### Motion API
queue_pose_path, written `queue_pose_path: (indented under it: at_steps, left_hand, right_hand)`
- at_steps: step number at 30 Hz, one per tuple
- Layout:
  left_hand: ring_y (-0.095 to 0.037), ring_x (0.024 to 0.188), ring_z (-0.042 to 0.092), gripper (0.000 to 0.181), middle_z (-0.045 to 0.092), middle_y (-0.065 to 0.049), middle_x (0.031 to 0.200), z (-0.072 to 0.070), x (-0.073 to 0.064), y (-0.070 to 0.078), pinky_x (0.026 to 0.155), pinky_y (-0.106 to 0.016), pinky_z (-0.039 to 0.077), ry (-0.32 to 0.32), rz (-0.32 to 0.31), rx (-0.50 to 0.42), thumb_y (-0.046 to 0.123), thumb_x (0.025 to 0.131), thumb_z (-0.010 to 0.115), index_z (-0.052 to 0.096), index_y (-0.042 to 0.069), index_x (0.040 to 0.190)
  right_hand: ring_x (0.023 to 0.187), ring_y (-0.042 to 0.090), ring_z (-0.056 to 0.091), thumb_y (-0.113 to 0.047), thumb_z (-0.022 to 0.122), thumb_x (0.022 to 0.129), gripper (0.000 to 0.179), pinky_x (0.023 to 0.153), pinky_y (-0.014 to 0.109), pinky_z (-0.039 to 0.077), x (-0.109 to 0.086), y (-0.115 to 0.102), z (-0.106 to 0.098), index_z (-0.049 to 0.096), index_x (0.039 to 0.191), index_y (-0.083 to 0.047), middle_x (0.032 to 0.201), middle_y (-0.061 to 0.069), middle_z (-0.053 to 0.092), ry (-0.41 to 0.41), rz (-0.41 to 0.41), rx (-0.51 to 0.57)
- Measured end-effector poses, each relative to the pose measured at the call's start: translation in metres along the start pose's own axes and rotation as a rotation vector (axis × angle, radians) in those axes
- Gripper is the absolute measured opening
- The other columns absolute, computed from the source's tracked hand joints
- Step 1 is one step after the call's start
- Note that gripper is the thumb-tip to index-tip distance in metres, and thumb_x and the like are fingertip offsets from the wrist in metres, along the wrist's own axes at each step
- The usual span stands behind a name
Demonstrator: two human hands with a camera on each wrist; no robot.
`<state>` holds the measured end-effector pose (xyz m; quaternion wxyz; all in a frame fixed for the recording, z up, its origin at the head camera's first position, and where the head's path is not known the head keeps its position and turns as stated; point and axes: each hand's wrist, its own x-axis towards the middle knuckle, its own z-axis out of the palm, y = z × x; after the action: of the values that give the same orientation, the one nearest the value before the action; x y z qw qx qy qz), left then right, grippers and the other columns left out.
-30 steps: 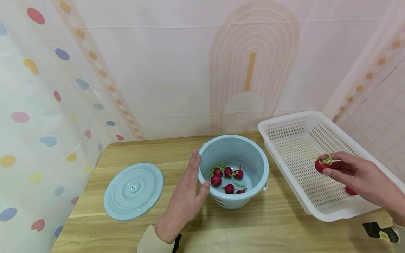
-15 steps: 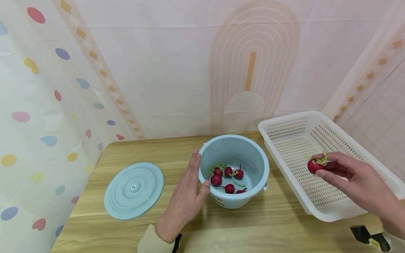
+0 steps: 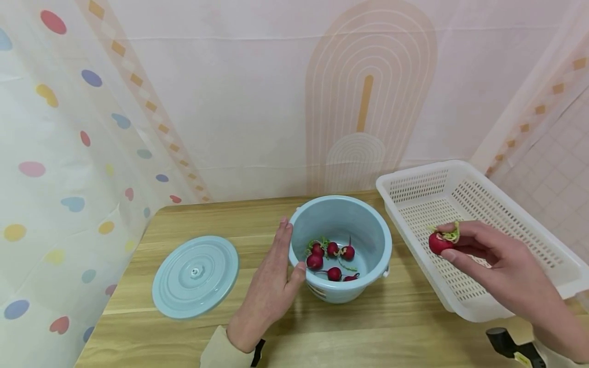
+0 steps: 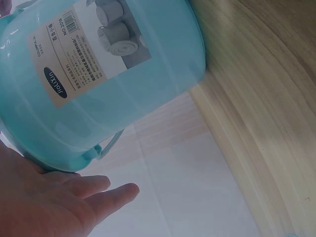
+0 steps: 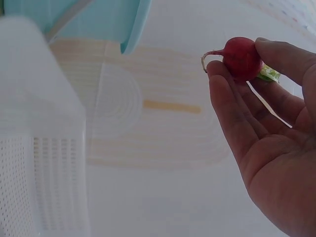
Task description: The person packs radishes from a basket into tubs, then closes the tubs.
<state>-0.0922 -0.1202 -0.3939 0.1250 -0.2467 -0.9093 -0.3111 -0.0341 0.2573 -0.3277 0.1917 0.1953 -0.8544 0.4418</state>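
My right hand (image 3: pixel 501 266) pinches a red radish (image 3: pixel 440 243) with short green stems, held above the white basket. In the right wrist view the radish (image 5: pixel 242 59) sits between thumb and fingers, its thin root hanging out to the left. On the table stands a light blue bucket (image 3: pixel 342 214), upright, with several radishes (image 3: pixel 333 274) on its bottom. My left hand (image 3: pixel 271 286) rests against the bucket's left rim with its fingers straight. The left wrist view shows those fingers beside the bucket (image 4: pixel 163 59), which bears a paper label.
A round blue lid (image 3: pixel 195 276) lies flat on the wooden table (image 3: pixel 322 337), left of the left hand. To the right of the bucket stands the white slotted basket (image 3: pixel 418 255). A patterned cloth (image 3: pixel 230 102) hangs behind the table.
The right hand has moved left with the radish, over the basket toward the bucket. The other radish seen in the basket earlier is now out of sight. My left hand has stayed put.
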Motion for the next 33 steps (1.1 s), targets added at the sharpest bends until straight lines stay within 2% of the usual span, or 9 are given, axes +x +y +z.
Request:
queue_pose_path:
  at_steps: [6,11,14,20,27,33]
  left_hand:
    - [-0.028,0.155,0.024,0.074,0.015,-0.012,0.173,0.001,0.000,-0.001,0.118,-0.054,0.034,0.015,0.014,0.000,0.037,0.105,0.045,0.019,0.004,0.165]
    - [-0.028,0.156,0.023,0.074,0.015,-0.012,0.172,0.002,-0.001,-0.002,0.119,-0.053,0.033,0.017,0.013,0.000,0.037,0.105,0.045,0.019,0.004,0.165]
    - [-0.028,0.155,0.023,0.074,0.015,-0.012,0.173,0.002,-0.001,-0.002,0.118,-0.053,0.034,0.020,0.012,0.002,0.038,0.105,0.045,0.019,0.004,0.165]
    - [-0.028,0.156,0.023,0.074,0.015,-0.012,0.172,0.001,-0.001,-0.002,0.118,-0.053,0.034,0.018,0.013,0.007,0.038,0.105,0.044,0.019,0.003,0.165]
    - [-0.026,0.156,0.022,0.075,0.015,-0.010,0.173,0.001,0.000,-0.001,0.119,-0.053,0.033,0.011,0.005,0.000,0.034,0.103,0.047,0.019,0.004,0.165]
    - [-0.026,0.156,0.023,0.075,0.016,-0.011,0.172,0.000,0.000,0.000,0.118,-0.053,0.034,0.011,0.004,-0.001,0.033,0.103,0.048,0.019,0.004,0.165]
  right_hand:
    - [0.091,0.007,0.072,0.014,0.077,0.082,0.043,0.083,0.016,0.057,0.005,-0.009,0.012,0.070,0.119,-0.007,0.110,-0.002,0.072,-0.020,-0.082,0.028]
    - [0.093,0.009,0.071,0.015,0.078,0.081,0.046,0.085,0.018,0.057,0.009,-0.012,0.027,0.070,0.121,-0.005,0.110,0.000,0.071,-0.043,-0.110,0.091]
    - [0.096,0.007,0.071,0.015,0.078,0.080,0.049,0.086,0.017,0.056,0.013,-0.015,0.033,0.071,0.123,-0.008,0.114,-0.002,0.071,-0.050,-0.122,0.093]
    - [0.097,0.007,0.070,0.013,0.080,0.079,0.050,0.084,0.018,0.057,0.021,-0.021,0.046,0.073,0.121,-0.012,0.116,-0.001,0.071,-0.054,-0.138,0.069]
    - [0.094,0.007,0.071,0.003,0.079,0.087,0.040,0.084,0.019,0.058,0.033,-0.024,0.058,0.072,0.119,-0.019,0.113,-0.008,0.071,-0.120,-0.128,0.060]
    - [0.095,0.007,0.070,-0.003,0.080,0.088,0.035,0.083,0.022,0.059,0.043,-0.023,0.066,0.072,0.117,-0.020,0.112,-0.010,0.070,-0.163,-0.115,0.026]
